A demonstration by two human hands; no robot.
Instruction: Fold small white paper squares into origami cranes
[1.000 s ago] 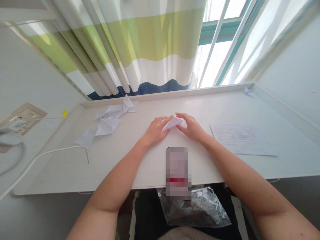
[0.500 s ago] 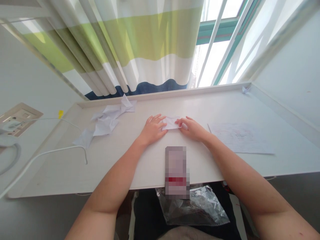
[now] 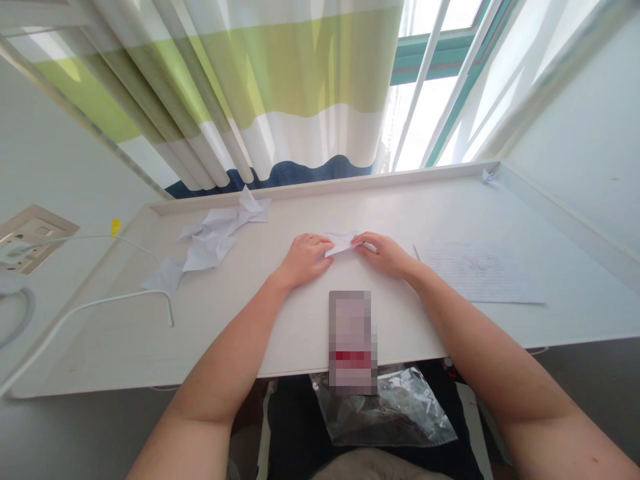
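Between my two hands, over the middle of the white desk, is a small folded piece of white paper [image 3: 342,243]. My left hand [image 3: 306,259] has its left end pinched between thumb and fingers. At the other end, the bent fingertips and thumb of my right hand [image 3: 379,253] close on the right edge. The paper is slightly tilted, and its fold details are too small to make out. Nearer to me, a blurred-out phone-like rectangle [image 3: 350,327] lies at the desk's front edge.
Several folded white papers [image 3: 210,247] lie at the back left. A lined sheet [image 3: 480,273] is on the right, with a small folded paper [image 3: 489,177] in the far right corner. A white cable [image 3: 100,303] crosses the left side. A clear plastic bag [image 3: 395,413] rests on my lap.
My left fingers, spread on the paper before, have drawn together around its end. My right fingers have moved to its right edge, and the paper has tilted up a little.
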